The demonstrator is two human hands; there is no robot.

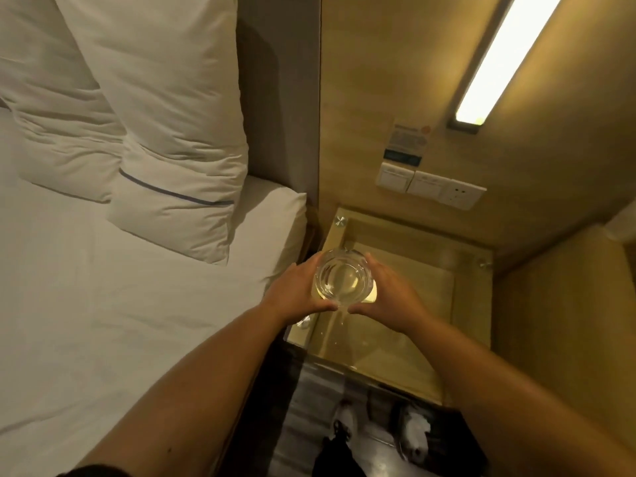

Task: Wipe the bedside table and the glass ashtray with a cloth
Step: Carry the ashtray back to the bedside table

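A round clear glass ashtray (344,278) is held between both hands above the near left part of the glass-topped bedside table (413,266). My left hand (294,292) cups its left side and my right hand (390,294) cups its right side, thumbs nearly meeting at the near rim. Whether the ashtray touches the table top I cannot tell. No cloth is in view.
A bed with white sheet (103,304) and white pillows (165,132) lies directly left of the table. The wooden wall behind carries switches and a socket (430,187) and a lit strip lamp (499,60). A wooden side panel (564,321) closes the right. My shoes (344,425) stand on dark floor.
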